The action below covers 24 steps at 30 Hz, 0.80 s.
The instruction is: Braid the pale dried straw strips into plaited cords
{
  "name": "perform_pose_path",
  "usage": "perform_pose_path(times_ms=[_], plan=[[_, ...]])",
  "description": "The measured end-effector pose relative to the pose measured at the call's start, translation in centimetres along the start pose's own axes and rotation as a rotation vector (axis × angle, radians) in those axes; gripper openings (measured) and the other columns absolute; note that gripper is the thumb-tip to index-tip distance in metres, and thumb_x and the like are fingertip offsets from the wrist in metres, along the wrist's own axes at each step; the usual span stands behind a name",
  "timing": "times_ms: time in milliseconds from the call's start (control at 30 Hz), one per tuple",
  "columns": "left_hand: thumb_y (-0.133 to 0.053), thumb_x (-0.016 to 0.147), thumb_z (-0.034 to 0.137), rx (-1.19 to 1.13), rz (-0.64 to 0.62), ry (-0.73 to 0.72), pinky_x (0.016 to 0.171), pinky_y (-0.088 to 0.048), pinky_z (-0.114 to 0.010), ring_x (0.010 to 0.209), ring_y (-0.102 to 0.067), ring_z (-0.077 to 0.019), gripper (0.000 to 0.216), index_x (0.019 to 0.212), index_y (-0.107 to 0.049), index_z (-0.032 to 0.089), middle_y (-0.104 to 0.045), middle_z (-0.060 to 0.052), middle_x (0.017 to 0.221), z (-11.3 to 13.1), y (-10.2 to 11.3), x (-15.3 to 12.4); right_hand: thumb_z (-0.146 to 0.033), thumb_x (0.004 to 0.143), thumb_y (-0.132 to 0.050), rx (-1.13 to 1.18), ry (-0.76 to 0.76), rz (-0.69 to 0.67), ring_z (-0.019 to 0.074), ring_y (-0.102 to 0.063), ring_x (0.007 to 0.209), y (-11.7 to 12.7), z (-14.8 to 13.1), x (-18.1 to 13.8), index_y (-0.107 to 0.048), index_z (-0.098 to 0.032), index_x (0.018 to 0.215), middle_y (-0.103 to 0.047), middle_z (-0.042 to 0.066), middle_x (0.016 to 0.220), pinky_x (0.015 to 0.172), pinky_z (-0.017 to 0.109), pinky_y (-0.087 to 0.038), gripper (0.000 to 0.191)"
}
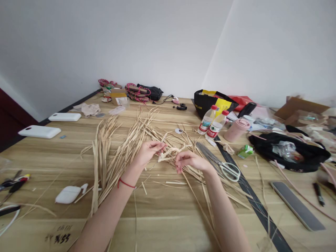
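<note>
Between my hands is a small woven straw piece (170, 154), pale and knotted, with loose strand ends sticking out. My left hand (150, 151) pinches a straw strand at the piece's left side, thumb and forefinger together. On the other side, my right hand (191, 161) has its fingers curled in at the piece's right edge; the fingertips are partly hidden. Long dry straw strips (126, 147) lie spread under and around both hands. Scissors (223, 166) with pale handles rest on the straw to the right of my right hand.
Two red-capped bottles (214, 124), a pink cup (237, 129) and a black bag (288, 150) stand at the right. A grey phone-like slab (296, 205) lies nearer. At left are two white power banks (39, 131) and a white earbud case (68, 194).
</note>
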<state>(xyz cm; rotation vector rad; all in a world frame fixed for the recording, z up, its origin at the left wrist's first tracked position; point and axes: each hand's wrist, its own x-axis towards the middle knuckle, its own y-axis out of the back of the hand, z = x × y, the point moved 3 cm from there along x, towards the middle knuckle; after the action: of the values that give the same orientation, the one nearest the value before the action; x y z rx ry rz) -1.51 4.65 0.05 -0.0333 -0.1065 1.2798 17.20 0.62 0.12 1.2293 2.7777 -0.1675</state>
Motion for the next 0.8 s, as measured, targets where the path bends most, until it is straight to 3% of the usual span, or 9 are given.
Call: perform_pose_path(times_ms=[267,800], plan=[[-0.074,0.064,0.046,-0.002,0.010,-0.038,0.054,-0.044,-0.024,0.058,-0.054,-0.0118,0.033,0.068,-0.072,0.013,-0.065,-0.005,0.066,0.46,-0.56,-0.17,-0.018,0.071,-0.065,0.012,0.001,-0.011,0.0154,-0.066,0.063,0.02,0.28,0.04,-0.063,-0.014,0.076,-0.067,0.002,0.069,0.064,0.028,-0.053,0.007],[-0.075,0.064,0.044,-0.003,0.008,-0.029,0.054,-0.044,-0.023,0.057,-0.054,-0.0112,0.031,0.071,-0.073,0.014,-0.066,-0.004,0.065,-0.14,-0.63,-0.04,-0.025,0.070,-0.070,-0.005,-0.024,-0.028,0.0161,-0.066,0.061,0.20,0.21,-0.20,-0.060,-0.014,0.070,-0.065,0.002,0.068,0.063,0.029,-0.054,0.015]])
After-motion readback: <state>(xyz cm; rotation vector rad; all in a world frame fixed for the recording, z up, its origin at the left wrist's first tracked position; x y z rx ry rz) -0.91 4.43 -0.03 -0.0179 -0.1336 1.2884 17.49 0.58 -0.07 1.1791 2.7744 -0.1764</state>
